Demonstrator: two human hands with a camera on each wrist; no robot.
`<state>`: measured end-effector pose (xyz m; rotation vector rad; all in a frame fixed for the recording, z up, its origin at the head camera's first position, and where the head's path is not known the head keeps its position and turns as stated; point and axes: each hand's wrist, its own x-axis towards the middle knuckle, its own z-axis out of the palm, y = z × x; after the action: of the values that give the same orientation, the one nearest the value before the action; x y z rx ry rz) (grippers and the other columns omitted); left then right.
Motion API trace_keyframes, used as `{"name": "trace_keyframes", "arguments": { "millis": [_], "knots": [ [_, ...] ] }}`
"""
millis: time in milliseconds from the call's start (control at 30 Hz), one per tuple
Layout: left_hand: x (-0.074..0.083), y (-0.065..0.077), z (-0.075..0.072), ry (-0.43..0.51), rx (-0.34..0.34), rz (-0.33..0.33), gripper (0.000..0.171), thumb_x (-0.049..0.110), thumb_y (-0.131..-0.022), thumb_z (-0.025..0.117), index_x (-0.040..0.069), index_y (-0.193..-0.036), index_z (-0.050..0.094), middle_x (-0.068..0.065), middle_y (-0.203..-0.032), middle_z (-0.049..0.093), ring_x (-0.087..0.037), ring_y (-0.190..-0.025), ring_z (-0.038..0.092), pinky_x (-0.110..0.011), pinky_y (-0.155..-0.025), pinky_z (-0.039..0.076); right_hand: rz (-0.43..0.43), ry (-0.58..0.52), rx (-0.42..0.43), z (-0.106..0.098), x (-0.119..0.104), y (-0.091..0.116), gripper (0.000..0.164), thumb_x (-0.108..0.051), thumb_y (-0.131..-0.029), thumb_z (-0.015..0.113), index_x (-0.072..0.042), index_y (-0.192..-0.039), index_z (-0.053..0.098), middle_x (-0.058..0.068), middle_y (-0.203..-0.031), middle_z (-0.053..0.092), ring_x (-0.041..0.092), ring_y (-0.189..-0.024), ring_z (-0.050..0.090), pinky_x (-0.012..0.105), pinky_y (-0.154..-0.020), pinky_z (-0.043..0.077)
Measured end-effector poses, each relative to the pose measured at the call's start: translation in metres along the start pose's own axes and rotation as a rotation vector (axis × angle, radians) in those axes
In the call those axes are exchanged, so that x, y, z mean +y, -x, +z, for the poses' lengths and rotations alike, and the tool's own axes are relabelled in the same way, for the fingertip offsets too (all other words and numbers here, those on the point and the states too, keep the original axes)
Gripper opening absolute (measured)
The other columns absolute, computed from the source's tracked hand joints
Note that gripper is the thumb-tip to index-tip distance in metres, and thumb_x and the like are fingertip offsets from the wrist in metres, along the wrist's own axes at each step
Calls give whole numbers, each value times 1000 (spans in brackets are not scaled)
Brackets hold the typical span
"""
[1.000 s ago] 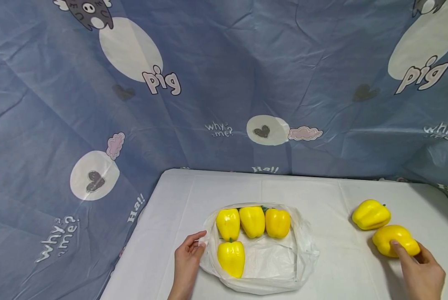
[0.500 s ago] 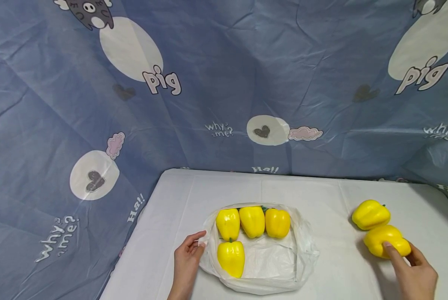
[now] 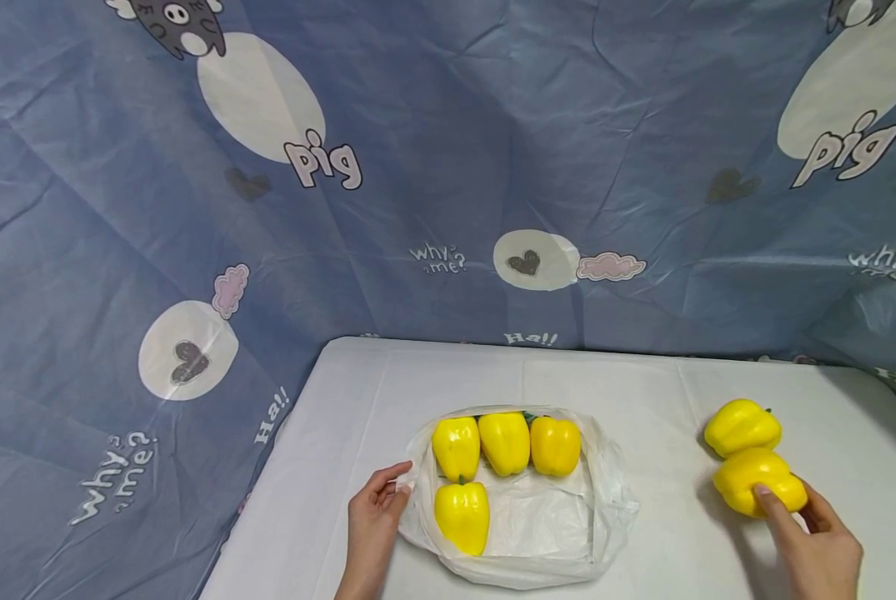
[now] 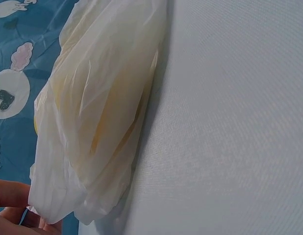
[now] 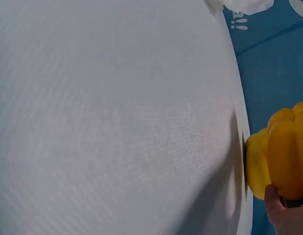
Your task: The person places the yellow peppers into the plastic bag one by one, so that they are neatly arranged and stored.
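Note:
A white plastic bag [image 3: 613, 508] lies on the table with its mouth rolled wide. Inside sit yellow bell peppers: three in a row [image 3: 503, 444] along the far side, one [image 3: 463, 518] in front at the left. My left hand [image 3: 374, 521] pinches the bag's left edge; the left wrist view shows the bag [image 4: 102, 107] bulging beside those fingers. Over at the right, my right hand [image 3: 821, 546] holds another yellow bell pepper [image 3: 758, 479] by its near end, thumb on top. Its shadow falls on the table below. A further bell pepper [image 3: 743, 428] lies right behind it.
A white cloth covers the table [image 3: 673, 533]. Blue printed fabric [image 3: 448, 167] hangs behind the table and along its left side. Between the bag and the right-hand peppers runs a stretch of bare cloth.
My right hand has moved left with the bell pepper, which now overlaps the front of the pepper behind it. My left hand and the bag have stayed put.

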<state>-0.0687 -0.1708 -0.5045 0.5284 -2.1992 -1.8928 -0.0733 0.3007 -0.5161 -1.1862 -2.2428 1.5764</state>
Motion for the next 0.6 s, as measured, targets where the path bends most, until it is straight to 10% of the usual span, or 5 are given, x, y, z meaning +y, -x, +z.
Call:
{"name": "trace_keyframes", "arguments": {
  "millis": [600],
  "knots": [
    [-3,-1,-1,20,-11,-6,32,-8,-87,63,0,-118,69,-13,-96,67,-16,-80,60,-20,-67,50,-67,-28,-39,6,-9,14,81,-47,-89,67,-7,-152,36,17,-153,36,26,-142,30,25,-109,29]
  ]
}}
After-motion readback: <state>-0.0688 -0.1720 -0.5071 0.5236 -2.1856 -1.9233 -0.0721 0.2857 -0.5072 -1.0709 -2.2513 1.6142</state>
